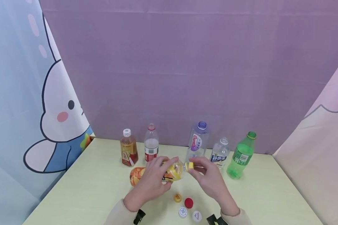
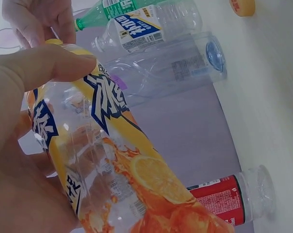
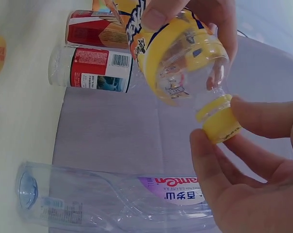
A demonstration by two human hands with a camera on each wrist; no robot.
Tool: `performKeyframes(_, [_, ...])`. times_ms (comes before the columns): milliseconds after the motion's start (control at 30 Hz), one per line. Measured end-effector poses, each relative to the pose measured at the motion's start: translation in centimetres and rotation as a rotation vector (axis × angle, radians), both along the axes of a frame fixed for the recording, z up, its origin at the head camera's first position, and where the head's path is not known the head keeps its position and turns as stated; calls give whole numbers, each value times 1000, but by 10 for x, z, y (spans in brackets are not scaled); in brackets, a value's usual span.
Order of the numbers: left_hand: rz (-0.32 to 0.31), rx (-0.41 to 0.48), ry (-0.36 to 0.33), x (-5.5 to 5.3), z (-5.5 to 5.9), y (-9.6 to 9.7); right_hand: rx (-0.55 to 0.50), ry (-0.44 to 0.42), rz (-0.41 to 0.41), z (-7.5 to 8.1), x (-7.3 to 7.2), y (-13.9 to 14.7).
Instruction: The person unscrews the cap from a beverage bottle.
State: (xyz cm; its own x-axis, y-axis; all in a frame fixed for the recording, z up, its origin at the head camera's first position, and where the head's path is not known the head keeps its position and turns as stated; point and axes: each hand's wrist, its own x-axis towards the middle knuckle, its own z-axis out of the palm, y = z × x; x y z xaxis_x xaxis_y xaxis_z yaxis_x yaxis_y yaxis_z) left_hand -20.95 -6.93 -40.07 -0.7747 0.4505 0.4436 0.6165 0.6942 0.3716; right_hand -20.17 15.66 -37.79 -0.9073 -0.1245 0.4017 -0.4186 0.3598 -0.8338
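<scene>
My left hand (image 1: 153, 179) grips a clear plastic bottle (image 2: 117, 160) with a yellow and orange fruit label. The bottle lies nearly level in the air above the table, its neck toward the right. At the neck, my right hand (image 1: 209, 179) pinches the yellow cap (image 3: 220, 127) between thumb and fingers. The cap sits at the bottle mouth, and a yellow ring shows on the neck just beside it. Below the hands lie loose caps: a yellow-orange cap (image 1: 177, 197), a red cap (image 1: 188, 203) and two white caps (image 1: 182, 212).
Behind the hands stand a capped amber bottle (image 1: 128, 148), a red-labelled clear bottle (image 1: 151, 143), a tall bluish bottle (image 1: 197, 140), a small clear bottle (image 1: 220, 153) and a green bottle (image 1: 241, 156). The last four have no caps. A purple cloth (image 1: 186, 68) hangs behind the table.
</scene>
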Motion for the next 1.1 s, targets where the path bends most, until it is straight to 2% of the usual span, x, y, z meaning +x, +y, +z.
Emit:
performKeyframes(167, [0,6,8,1,1,-1,7,-59,3,3,1,0])
performKeyframes(367, [9,8,4,0,0,-1,-16,-50,9,6,3,3])
performKeyframes(567, [17,31,-15,-1,0,-4,-29,-35,-17,6,3,7])
performKeyframes(867, [42,115,4,-5,2,-5,132,60,-87,0,0,11])
performKeyframes(1100, [52,161,-28,-4,2,-6,278,62,-54,-15,1,16])
